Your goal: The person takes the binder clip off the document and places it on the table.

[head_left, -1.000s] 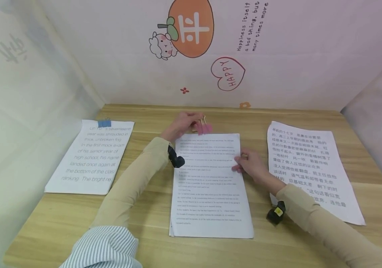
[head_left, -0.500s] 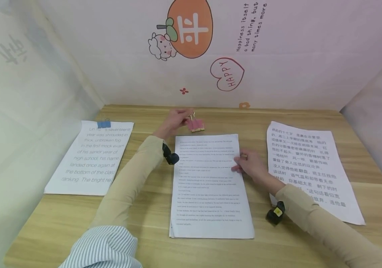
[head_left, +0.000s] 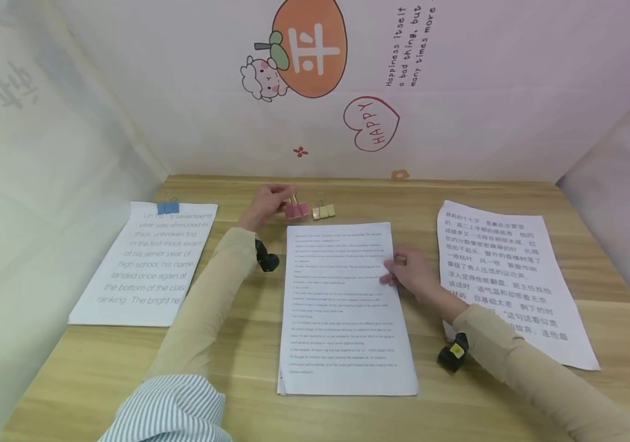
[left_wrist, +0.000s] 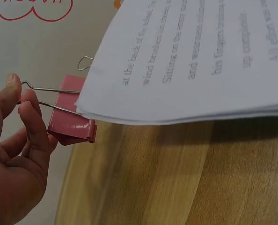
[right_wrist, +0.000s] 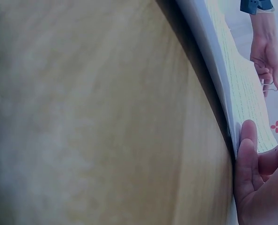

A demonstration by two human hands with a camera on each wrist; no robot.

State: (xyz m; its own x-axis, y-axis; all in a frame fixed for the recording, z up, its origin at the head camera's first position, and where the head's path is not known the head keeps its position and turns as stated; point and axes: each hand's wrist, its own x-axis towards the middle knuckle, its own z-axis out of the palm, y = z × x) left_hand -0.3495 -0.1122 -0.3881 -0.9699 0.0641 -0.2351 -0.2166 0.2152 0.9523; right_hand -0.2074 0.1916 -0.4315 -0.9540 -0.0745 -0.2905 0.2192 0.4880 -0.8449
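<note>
My left hand [head_left: 272, 201] pinches the wire handles of a pink binder clip [head_left: 296, 210] between thumb and fingers, just beyond the upper left corner of a printed paper stack [head_left: 342, 331]. In the left wrist view the pink binder clip [left_wrist: 71, 110] is partly hidden behind the stack's corner. Right beside it on the table is a yellow binder clip [head_left: 324, 212], its handles pointing to the back. My right hand [head_left: 415, 273] grips the right edge of the stack; in the right wrist view its fingers [right_wrist: 245, 161] are bent at the sheets' edge.
At the left lies a large-print English sheet stack [head_left: 143, 264] with a blue binder clip [head_left: 168, 207] on its top edge. A Chinese-text stack [head_left: 502, 245] lies at the right, partly under my right forearm. A printed cloth wall [head_left: 458, 123] rises behind the table.
My left hand has carried the pink binder clip leftward, away from the top edge of the stack. The yellow binder clip, hidden before, now shows. My right hand stays at the stack's edge.
</note>
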